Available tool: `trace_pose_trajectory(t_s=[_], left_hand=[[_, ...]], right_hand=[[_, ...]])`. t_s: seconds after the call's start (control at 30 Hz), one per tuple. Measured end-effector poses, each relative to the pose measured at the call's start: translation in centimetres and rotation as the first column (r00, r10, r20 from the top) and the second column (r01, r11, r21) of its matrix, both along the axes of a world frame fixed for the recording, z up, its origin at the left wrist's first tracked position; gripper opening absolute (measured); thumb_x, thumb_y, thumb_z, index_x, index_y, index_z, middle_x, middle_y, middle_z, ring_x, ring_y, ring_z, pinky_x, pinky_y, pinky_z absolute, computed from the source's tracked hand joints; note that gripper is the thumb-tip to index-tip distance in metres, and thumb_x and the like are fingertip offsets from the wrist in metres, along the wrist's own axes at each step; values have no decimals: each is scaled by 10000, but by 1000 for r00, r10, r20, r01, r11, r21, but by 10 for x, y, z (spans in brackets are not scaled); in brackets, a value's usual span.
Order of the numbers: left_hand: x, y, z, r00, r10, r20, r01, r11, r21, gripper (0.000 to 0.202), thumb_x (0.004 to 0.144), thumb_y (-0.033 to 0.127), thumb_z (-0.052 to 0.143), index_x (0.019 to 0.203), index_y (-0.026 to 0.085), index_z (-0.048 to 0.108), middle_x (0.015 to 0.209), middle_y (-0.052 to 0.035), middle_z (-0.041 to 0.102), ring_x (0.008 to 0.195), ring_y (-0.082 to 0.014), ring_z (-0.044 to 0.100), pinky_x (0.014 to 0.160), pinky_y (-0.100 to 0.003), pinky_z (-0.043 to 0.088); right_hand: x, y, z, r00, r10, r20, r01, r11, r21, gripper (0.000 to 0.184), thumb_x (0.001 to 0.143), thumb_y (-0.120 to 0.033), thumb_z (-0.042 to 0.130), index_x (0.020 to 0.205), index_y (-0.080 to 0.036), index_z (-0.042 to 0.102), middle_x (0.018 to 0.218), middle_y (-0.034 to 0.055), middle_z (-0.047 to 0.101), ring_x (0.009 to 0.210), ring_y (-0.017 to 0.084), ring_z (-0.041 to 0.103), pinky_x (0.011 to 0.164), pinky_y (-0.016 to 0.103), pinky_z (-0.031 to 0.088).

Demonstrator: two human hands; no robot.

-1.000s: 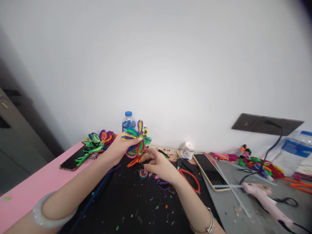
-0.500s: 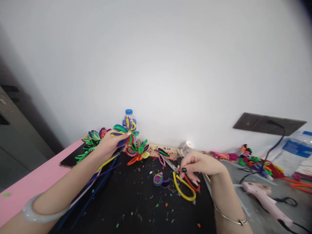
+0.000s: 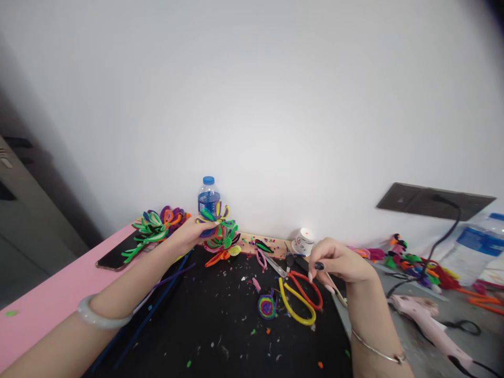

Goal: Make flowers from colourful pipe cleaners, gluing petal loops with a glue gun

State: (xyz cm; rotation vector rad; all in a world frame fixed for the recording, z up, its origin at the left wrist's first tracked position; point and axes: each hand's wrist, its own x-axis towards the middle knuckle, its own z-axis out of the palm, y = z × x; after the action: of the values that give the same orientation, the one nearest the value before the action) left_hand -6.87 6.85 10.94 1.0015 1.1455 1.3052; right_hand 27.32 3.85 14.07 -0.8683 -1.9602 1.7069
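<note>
My left hand [image 3: 199, 231] is closed around a flower of looped, multicoloured pipe cleaners [image 3: 222, 216], holding it in front of the bottle. Just below, partly covered by it, is another pipe-cleaner flower [image 3: 224, 244] with green, pink and orange loops. To the right, my right hand [image 3: 338, 262] hovers above the mat's right side, its fingers loosely bent and apart, with nothing visible in them. Beside it lie scissors [image 3: 300, 298] with one yellow and one red handle. A coiled rainbow disc [image 3: 267, 306] with purple ends rests left of the handles, near a small pink piece [image 3: 256, 284].
A water bottle [image 3: 208, 195] and a paper cup [image 3: 303, 242] stand by the wall. At left are a phone [image 3: 112, 258] and more pipe-cleaner flowers [image 3: 157, 223]. A pink glue gun [image 3: 431, 325] with its cord lies right. Scraps dot the black mat [image 3: 220, 336].
My left hand has moved right and slightly down with the flower. My right hand has shifted right, off the scissors. The coiled disc now lies lower and to the right, apart from the pink piece.
</note>
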Motion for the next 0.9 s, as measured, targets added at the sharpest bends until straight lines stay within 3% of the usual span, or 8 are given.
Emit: trace_pose_trajectory(t_s=[0.27,0.5,0.73,0.9], left_hand=[[4,17,-22,984,-78,-158,62,993,-104,153,752,215,593,826,82,581,738,-37,654,806,-206,642,686,-260,500],[2,36,-31,941,-68,-332,-15,970,-243,134,663,184,658,717,159,538,747,-61,642,883,-273,618,634,-324,538],[-5,30,-24,906,-183,-383,68,953,-296,73,672,196,633,683,152,576,824,-112,694,911,-262,626,707,-302,521],[-15,18,-10,889,-235,-393,109,943,-315,155,718,252,601,804,124,618,858,-129,715,891,-256,647,742,-309,509]], right_hand=[[-4,1,0,999,22,-41,-22,1000,-14,260,765,-361,630,764,-108,691,460,-11,586,362,70,497,399,174,366],[-9,9,-6,985,136,-106,-135,991,17,243,798,-319,612,810,-87,684,465,-2,595,343,61,490,380,161,393],[-10,11,-7,984,141,-109,-143,990,-11,217,807,-293,614,838,-91,686,488,7,612,378,70,531,404,161,409],[-10,11,-7,987,138,-82,-139,990,-5,209,811,-289,609,853,-98,682,507,3,619,385,68,533,410,165,411]])
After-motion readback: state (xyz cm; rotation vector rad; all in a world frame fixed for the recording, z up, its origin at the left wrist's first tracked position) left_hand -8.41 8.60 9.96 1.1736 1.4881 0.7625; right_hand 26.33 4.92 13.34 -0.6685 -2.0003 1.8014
